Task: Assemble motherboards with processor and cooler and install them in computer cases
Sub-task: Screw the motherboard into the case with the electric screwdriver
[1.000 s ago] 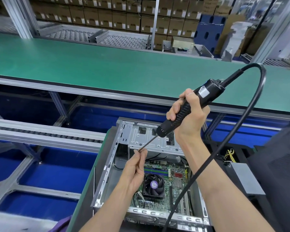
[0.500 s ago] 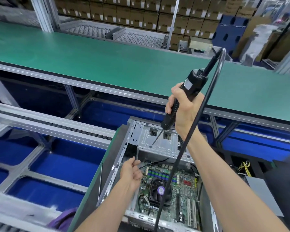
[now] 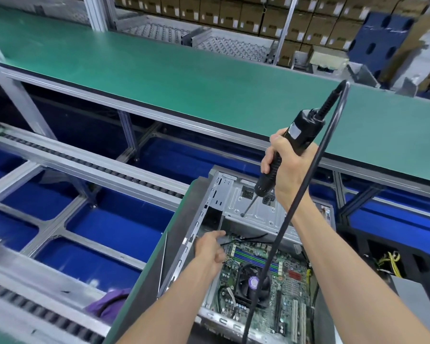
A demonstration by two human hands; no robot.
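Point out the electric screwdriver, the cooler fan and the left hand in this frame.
electric screwdriver (image 3: 289, 147): head view, on the black body just above the gripping fingers.
cooler fan (image 3: 253, 284): head view, on the purple hub label.
left hand (image 3: 209, 248): head view, on the back of the hand.

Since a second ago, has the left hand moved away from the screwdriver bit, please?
Yes. The left hand has dropped from the bit of the electric screwdriver to the motherboard's upper left corner, inside the computer case.
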